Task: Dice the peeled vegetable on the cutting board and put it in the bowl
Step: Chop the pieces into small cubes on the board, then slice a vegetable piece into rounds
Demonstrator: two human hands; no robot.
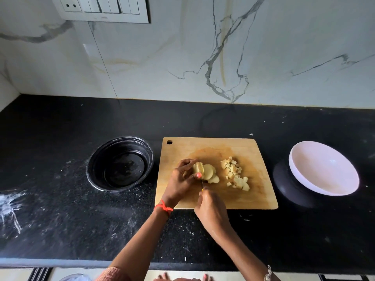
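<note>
Wooden cutting board (215,147) at centre of a black speckled countertop (60,209), hanging hole at its 11 o'clock corner. Peeled potato (197,168) near board's middle, partly cut into round slices (210,173) fanned toward 3 o'clock. Left hand (182,179) clenched over the uncut end, fingertips curled on top, thumb pressed at the near side; orange thread (163,207) tied round that wrist. Right hand (211,209) closed on a knife (202,184) at 6 o'clock of the potato, handle mostly hidden, thin blade running up into the slices. Heap of diced pieces (235,174) just beside the slices at 3 o'clock, still on the board. White bowl (324,169) at 3 o'clock of the board, tilted, resting on a dark round base. Black bowl (119,163) at 9 o'clock, just beside the board. Marble wall (203,57) behind, switch panel (101,9) at 11 o'clock.
</note>
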